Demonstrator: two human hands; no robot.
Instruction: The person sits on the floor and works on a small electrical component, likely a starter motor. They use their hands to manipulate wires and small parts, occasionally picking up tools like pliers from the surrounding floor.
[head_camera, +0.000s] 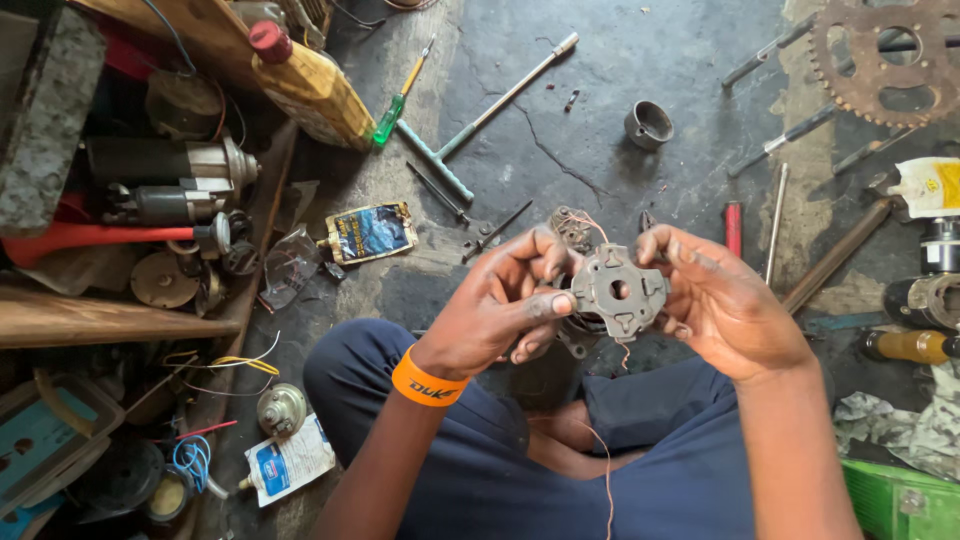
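A grey, cross-shaped metal plate with a round centre hole (620, 292) is held up over the lap, above the cracked concrete floor (620, 60). It is pinched at opposite edges, seemingly so that its face can be seen: the left hand (505, 305) has thumb and fingers clamped on one lobe, the right hand (715, 300) grips the other. A thin copper wire (606, 470) hangs beneath.
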